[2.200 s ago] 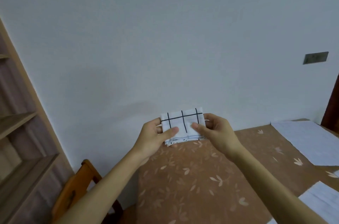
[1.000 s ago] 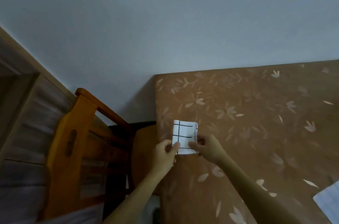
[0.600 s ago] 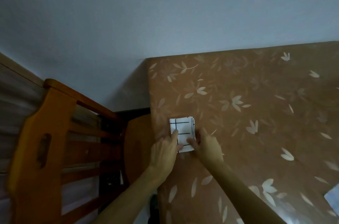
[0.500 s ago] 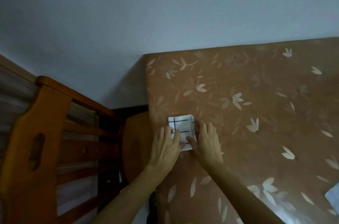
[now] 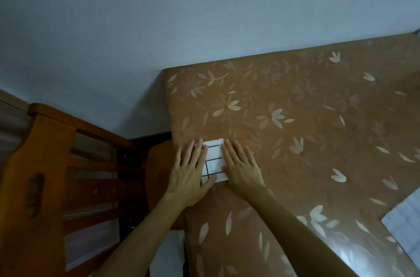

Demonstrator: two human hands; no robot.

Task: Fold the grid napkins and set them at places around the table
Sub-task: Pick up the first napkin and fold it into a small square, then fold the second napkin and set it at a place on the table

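A small folded white napkin with black grid lines lies flat on the brown leaf-patterned table, close to its left edge. My left hand lies flat over the napkin's left side, fingers spread. My right hand lies flat over its right side, fingers spread as well. Both palms press down; only the napkin's middle strip shows between them.
A wooden chair stands at the table's left side, its seat tucked near the edge. A white grid cloth lies at the table's right border. A pale wall runs behind the table.
Both hands carried the folded napkin from mid-air down to the table's left edge, laid it flat, and opened from a pinch grip to flat palms on it.
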